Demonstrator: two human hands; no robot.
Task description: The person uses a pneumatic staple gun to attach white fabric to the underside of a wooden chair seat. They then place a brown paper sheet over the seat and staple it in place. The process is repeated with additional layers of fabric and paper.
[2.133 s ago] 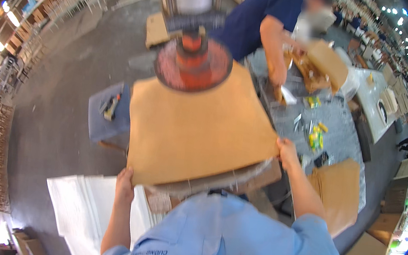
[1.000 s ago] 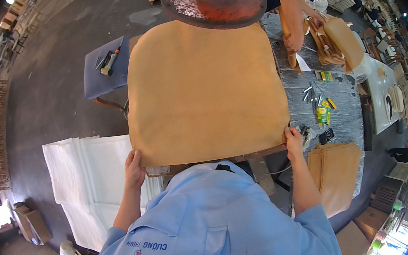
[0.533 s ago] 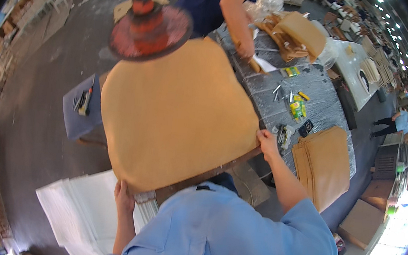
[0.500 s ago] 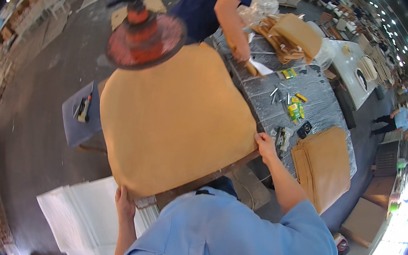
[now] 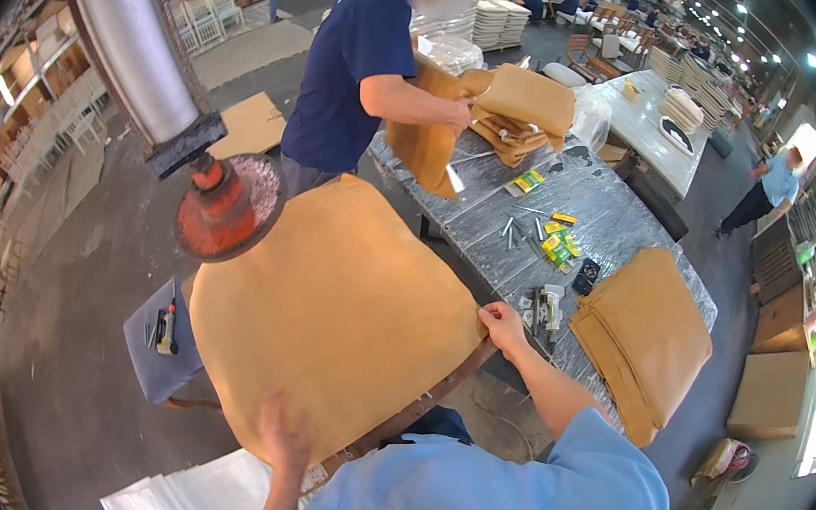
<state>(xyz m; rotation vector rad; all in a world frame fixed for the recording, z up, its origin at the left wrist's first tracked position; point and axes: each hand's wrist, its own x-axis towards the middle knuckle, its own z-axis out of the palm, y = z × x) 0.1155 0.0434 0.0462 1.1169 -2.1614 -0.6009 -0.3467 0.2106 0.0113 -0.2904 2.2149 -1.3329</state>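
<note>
A broad tan leather-like seat panel [image 5: 335, 317] with rounded corners lies in front of me on a brown support. My right hand [image 5: 505, 329] pinches its right corner between thumb and fingers. Blurred by motion, my left hand [image 5: 285, 432] lies over the panel's near left edge, its fingers stretched out and holding nothing. Above the panel's far left edge hangs a red round press head [image 5: 228, 204] on a metal column [image 5: 133, 22]. Whether the disc touches the panel cannot be made out.
To the right, a plastic-covered table [image 5: 493, 214] bears a staple gun [image 5: 547, 311], small yellow-green packets [image 5: 560, 247] and a stack of tan covers [image 5: 646, 333]. A co-worker [image 5: 348, 77] in dark blue handles a tan cover beyond. Another tool [image 5: 166, 328] rests on a blue-grey pad at left.
My left hand has shifted from the near left corner onto the panel's edge. My right hand keeps its corner. The view has tilted up; the co-worker now lifts a tan cover.
</note>
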